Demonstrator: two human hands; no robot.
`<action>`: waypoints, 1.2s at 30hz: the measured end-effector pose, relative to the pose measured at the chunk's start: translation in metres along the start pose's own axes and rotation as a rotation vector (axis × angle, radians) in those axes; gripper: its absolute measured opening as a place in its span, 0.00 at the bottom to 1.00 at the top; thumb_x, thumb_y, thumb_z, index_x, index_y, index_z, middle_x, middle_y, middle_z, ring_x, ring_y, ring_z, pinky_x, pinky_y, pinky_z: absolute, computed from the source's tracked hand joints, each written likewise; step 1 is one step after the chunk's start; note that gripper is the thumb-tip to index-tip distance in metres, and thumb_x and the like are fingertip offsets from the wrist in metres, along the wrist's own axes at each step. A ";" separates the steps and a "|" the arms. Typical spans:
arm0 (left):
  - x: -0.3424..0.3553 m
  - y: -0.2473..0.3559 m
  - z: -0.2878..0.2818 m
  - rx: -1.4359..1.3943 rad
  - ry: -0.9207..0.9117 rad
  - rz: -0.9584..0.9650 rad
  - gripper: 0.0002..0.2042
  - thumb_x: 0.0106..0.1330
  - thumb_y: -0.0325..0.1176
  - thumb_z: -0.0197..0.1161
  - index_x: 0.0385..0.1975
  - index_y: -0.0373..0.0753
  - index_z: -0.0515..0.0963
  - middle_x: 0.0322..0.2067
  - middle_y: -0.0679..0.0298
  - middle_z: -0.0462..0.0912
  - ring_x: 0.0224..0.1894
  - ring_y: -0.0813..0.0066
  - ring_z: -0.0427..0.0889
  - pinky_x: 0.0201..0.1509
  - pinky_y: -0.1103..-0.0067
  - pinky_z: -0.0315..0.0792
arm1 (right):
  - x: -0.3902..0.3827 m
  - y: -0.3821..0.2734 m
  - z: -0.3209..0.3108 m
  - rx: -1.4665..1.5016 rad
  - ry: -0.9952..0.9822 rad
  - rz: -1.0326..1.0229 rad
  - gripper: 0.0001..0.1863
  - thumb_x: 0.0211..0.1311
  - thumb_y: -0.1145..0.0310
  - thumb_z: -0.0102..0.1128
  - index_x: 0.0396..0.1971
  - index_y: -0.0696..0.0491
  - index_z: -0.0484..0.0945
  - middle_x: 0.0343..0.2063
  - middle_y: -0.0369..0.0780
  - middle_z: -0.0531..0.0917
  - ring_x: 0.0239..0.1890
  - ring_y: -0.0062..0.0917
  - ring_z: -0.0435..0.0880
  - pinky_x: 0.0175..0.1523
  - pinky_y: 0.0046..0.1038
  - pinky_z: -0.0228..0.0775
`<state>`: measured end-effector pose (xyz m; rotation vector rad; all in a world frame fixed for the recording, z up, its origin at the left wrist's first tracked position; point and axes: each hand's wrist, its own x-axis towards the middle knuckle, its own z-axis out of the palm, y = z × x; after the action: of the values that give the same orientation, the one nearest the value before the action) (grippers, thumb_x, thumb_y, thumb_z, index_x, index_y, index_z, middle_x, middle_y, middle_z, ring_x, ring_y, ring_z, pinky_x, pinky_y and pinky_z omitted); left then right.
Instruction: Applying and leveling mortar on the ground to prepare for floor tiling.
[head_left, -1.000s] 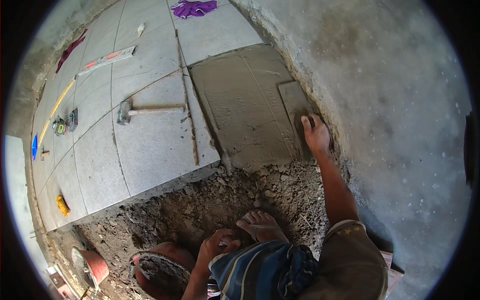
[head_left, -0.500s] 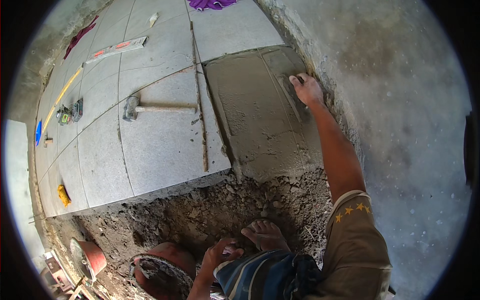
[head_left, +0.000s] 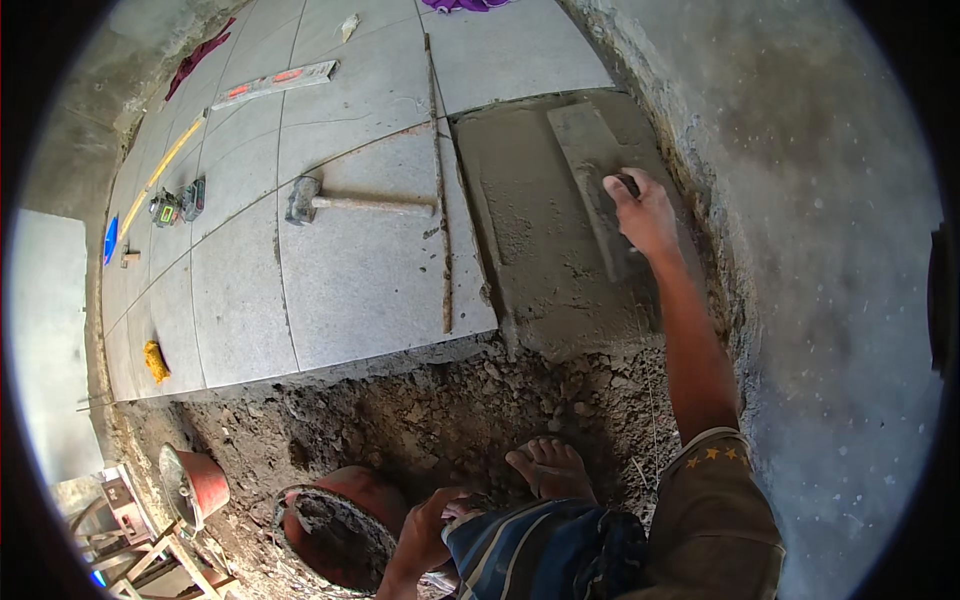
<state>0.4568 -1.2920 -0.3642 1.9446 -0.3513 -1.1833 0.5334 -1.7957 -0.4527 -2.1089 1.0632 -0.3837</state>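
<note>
My right hand [head_left: 645, 217] is closed around the dark handle of a plastering trowel [head_left: 580, 140]. The trowel's long flat blade lies on a bed of wet grey mortar [head_left: 520, 200], slanting from far left to near right. This bed fills a strip between the laid tiles and the wall. Low in the view, my left hand [head_left: 428, 530] rests beside my knee in striped blue cloth, its fingers bent. Its fingertips are partly hidden, and what they may hold cannot be made out.
A mallet [head_left: 360, 203] and a thin rod [head_left: 440, 190] lie on the pale tiles [head_left: 340, 270]. Farther left are a spirit level [head_left: 275, 84] and a yellow strip [head_left: 165, 165]. Two red buckets [head_left: 350, 510] [head_left: 205, 488] stand on rough soil. A concrete wall [head_left: 820, 250] borders the right.
My right hand has drawn the trowel toward me over the mortar, and more of its blade shows. The whole view has shifted slightly. My left hand remains by my knee.
</note>
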 end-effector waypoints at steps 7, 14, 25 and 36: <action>-0.034 0.016 -0.025 0.163 0.116 -0.071 0.19 0.59 0.28 0.70 0.49 0.33 0.75 0.34 0.52 0.86 0.39 0.62 0.88 0.44 0.73 0.80 | -0.026 -0.051 0.085 0.144 -0.087 -0.049 0.31 0.65 0.51 0.58 0.58 0.60 0.72 0.45 0.58 0.82 0.50 0.53 0.81 0.56 0.44 0.73; -0.083 0.019 -0.051 0.361 0.117 -0.224 0.19 0.65 0.33 0.66 0.54 0.35 0.75 0.31 0.60 0.84 0.32 0.74 0.84 0.35 0.75 0.78 | -0.050 -0.054 0.140 0.077 0.000 -0.164 0.30 0.66 0.52 0.55 0.58 0.61 0.72 0.47 0.58 0.81 0.52 0.53 0.80 0.59 0.45 0.71; -0.157 -0.031 -0.102 0.188 0.361 -0.097 0.21 0.66 0.40 0.68 0.54 0.35 0.76 0.39 0.59 0.85 0.41 0.66 0.85 0.47 0.75 0.77 | -0.141 -0.039 0.072 0.012 0.139 -0.115 0.30 0.67 0.51 0.56 0.58 0.60 0.74 0.45 0.57 0.83 0.49 0.54 0.81 0.55 0.47 0.72; -0.177 -0.052 -0.113 0.211 0.339 -0.146 0.20 0.65 0.36 0.69 0.54 0.38 0.76 0.34 0.56 0.85 0.36 0.66 0.85 0.41 0.73 0.78 | -0.285 -0.053 0.046 0.649 -0.471 0.273 0.24 0.72 0.58 0.54 0.59 0.60 0.72 0.25 0.42 0.80 0.20 0.26 0.79 0.25 0.29 0.71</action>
<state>0.4503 -1.0971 -0.2698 2.3432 -0.1611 -0.9098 0.4137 -1.5287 -0.4298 -1.3600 0.7895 -0.0672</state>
